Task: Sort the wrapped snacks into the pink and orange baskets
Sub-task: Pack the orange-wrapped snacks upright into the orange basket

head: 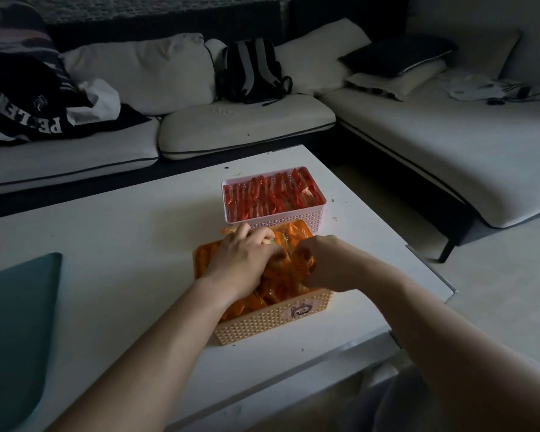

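An orange basket [272,322] sits near the front of the white table, heaped with orange-wrapped snacks [275,291]. Just behind it stands a pink basket [309,218] holding red-wrapped snacks [272,196] in upright rows. Both my hands are inside the orange basket. My left hand [243,257] has its fingers curled down among the orange packets at the far side. My right hand [321,263] is curled round packets near the basket's right wall. The fingertips of both are hidden among the wrappers.
The white table [122,232] has a teal mat [13,322] at its front left corner. A white sofa [231,123] runs behind and to the right, carrying a dark backpack [253,70], cushions and dark clothing [25,98]. The table's right edge drops to the floor.
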The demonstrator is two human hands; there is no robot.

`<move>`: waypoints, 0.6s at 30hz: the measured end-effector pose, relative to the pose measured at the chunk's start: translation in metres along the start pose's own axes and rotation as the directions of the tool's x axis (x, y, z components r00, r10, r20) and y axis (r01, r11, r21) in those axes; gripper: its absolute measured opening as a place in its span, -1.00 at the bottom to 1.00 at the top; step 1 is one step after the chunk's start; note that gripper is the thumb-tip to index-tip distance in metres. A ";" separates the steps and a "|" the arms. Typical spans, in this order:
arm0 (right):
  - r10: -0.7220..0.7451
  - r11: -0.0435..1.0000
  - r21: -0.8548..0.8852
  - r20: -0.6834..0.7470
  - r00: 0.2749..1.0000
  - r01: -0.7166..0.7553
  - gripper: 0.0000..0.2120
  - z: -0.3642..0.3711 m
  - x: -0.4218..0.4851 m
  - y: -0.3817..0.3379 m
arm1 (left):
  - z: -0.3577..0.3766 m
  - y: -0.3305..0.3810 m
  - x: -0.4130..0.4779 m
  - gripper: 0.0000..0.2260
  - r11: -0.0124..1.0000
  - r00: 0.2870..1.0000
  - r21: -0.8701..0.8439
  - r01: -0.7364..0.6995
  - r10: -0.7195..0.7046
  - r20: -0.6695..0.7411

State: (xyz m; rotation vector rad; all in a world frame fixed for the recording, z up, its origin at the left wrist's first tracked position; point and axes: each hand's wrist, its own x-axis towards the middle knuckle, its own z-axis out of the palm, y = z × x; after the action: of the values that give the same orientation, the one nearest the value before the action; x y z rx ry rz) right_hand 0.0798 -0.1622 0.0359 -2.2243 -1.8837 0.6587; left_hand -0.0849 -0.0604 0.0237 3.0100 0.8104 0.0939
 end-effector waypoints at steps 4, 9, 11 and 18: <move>-0.040 0.999 -0.014 0.065 0.997 0.041 -0.71 0.010 0.005 -0.004 | -0.002 -0.007 0.001 -0.46 0.984 1.000 -0.174 0.029 -0.031 -0.006; 0.008 0.999 0.048 0.221 0.975 -0.019 -0.87 0.017 0.012 -0.007 | -0.009 -0.018 -0.003 -0.67 0.911 0.986 -0.411 0.041 -0.105 -0.133; -0.010 0.991 0.134 0.205 0.979 -0.018 -0.78 0.015 0.012 -0.011 | -0.014 -0.020 -0.004 -0.69 0.852 0.970 -0.521 0.050 -0.165 -0.177; 0.065 0.998 -0.018 0.272 0.960 -0.062 -0.81 0.031 0.019 -0.020 | -0.020 -0.014 -0.013 -0.66 0.768 0.932 -0.637 0.063 -0.274 -0.238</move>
State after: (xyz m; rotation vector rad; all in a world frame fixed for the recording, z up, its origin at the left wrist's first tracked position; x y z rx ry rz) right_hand 0.0510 -0.1448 0.0118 -2.3086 -1.9423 1.0164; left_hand -0.1045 -0.0547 0.0422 2.3008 0.8562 0.7134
